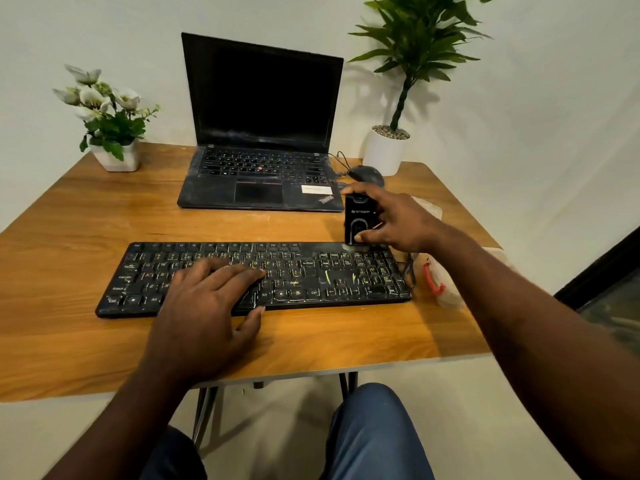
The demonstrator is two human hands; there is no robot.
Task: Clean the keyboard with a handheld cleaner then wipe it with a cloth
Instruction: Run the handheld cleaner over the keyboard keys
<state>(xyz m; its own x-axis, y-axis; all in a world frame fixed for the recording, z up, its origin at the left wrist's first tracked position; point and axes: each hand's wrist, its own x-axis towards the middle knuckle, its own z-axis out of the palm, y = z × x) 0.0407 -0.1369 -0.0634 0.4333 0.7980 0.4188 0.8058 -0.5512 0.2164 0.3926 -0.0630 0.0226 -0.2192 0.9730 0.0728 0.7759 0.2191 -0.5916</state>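
Observation:
A black, dusty keyboard (311, 275) lies across the near half of the wooden table (86, 216). My left hand (211, 299) rests flat on its left-middle keys, fingers straight, thumb at the front edge. My right hand (394, 220) grips a small black handheld cleaner (358, 220) held upright, its lower end touching the keyboard's top right corner. A pale cloth (443, 289) with a red clip lies on the table just right of the keyboard, partly hidden by my right forearm.
An open black laptop (263, 133) with a dark screen stands behind the keyboard. A black mouse (367, 174) with its cable sits beside it. A white flower pot (116, 157) is back left, a tall potted plant (386, 150) back right.

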